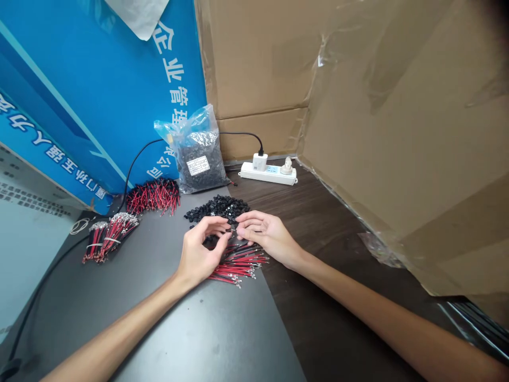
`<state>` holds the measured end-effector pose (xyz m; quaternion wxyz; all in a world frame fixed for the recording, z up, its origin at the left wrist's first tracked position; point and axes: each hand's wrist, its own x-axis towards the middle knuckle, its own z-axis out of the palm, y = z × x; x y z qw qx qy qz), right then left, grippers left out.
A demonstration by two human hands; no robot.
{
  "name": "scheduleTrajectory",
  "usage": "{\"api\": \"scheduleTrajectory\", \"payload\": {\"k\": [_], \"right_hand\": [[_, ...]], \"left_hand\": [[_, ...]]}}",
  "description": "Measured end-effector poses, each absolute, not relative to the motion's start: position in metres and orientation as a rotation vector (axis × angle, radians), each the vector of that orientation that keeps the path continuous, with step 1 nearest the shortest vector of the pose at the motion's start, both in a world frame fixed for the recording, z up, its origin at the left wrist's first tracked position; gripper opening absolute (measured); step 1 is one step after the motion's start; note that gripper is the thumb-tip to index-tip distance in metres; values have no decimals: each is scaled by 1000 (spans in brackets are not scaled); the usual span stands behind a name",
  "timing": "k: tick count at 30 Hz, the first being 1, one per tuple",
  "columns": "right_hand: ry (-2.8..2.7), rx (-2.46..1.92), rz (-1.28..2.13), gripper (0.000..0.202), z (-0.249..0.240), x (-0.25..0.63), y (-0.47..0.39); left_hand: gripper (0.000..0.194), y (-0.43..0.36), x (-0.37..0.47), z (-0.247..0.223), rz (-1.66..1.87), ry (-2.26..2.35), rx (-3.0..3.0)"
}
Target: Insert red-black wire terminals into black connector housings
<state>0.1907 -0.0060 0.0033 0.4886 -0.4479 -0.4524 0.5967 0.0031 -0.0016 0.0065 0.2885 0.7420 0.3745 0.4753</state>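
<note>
My left hand (203,250) and my right hand (265,233) face each other over the grey mat, fingertips nearly meeting. Each has its fingers bent in a pinch; a small dark piece shows at the fingertips, too small to name. Just behind them lies a pile of small black connector housings (217,206). Loose red and black wires with metal ends (242,261) spread beneath and in front of my hands.
Bundled red and black wires (115,233) and a heap of wires (153,196) lie left. Behind stand a plastic bag of black parts (202,164) and a white power strip (268,173). A cardboard wall (397,132) borders the right.
</note>
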Motion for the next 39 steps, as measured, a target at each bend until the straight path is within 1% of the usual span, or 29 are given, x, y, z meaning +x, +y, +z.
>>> {"api": "scheduleTrajectory", "payload": {"k": [16,26,34,39], "right_hand": [[-1167,-1092,1420,40,-1,191,-3],[-1255,-1056,1329,32,-2,191,-2],[-1270,-1035,1325,33,-5,193,-1],[-1287,-1032,1306,29,-4,193,-2]], "left_hand": [[21,1,6,7,1279,982,1828],[21,0,5,10,1275,1033,1854],[22,1,5,11,1272,1051,1896],[22,2,6,11,1261,1048,1918]]}}
